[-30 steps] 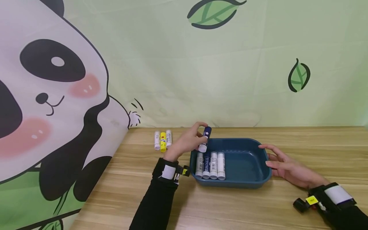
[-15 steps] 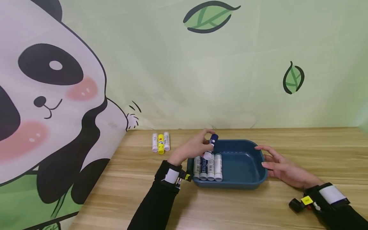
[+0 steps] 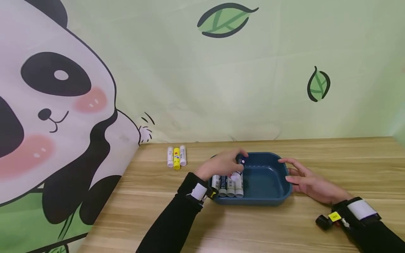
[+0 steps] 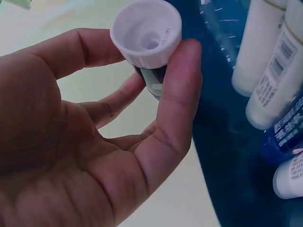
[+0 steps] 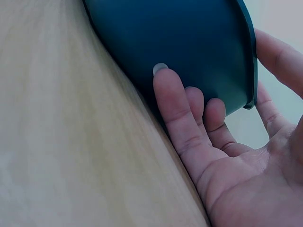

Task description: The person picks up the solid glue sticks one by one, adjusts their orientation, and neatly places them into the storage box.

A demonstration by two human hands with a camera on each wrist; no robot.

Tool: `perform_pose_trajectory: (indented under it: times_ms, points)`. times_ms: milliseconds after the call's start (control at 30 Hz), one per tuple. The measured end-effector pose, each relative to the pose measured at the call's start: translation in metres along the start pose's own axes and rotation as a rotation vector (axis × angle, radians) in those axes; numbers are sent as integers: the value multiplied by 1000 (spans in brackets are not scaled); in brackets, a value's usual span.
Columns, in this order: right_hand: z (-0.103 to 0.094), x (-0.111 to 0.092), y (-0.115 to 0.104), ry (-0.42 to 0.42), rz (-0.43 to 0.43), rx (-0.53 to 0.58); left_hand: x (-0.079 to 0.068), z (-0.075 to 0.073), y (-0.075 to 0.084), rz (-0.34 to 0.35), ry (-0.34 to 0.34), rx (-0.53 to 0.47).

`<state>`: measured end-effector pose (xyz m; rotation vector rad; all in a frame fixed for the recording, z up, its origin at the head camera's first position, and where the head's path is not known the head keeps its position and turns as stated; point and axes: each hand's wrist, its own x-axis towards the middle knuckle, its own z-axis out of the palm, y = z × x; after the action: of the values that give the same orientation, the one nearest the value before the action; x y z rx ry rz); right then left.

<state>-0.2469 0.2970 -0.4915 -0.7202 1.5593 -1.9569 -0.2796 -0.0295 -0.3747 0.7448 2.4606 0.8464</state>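
Observation:
My left hand (image 3: pixel 221 163) pinches a dark blue glue stick with a white base (image 3: pixel 235 175) between thumb and fingers, tilted above the left half of a blue plastic bin (image 3: pixel 262 202). Its hollow white end faces the camera in the left wrist view. Beneath it in the bin, several glue sticks (image 3: pixel 239 190) lie side by side, white ones and one dark blue (image 3: pixel 223 184), partly hidden by the hand. At the bin's right end, my right hand (image 3: pixel 311 182) rests relaxed fingers against the outer wall and rim; in the right wrist view its fingertips touch the wall (image 5: pixel 175 38).
Two white glue sticks (image 3: pixel 170 156) and a yellow one (image 3: pixel 177 158) lie in a row on the wooden table (image 3: pixel 152 196), left of the bin. Behind the table hangs a green cloth (image 3: pixel 253 88) printed with a panda and leaves.
My left hand has moved right and lower over the bin with the glue stick, now overlapping the row in it. My right hand stays at the bin's right end. The head view has shifted slightly.

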Motion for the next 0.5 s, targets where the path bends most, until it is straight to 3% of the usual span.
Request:
perform_pose_trajectory:
  times_ms: [500]
  points:
    - [0,0,0,17,24,-9,15,13,22,-125,-128,119]
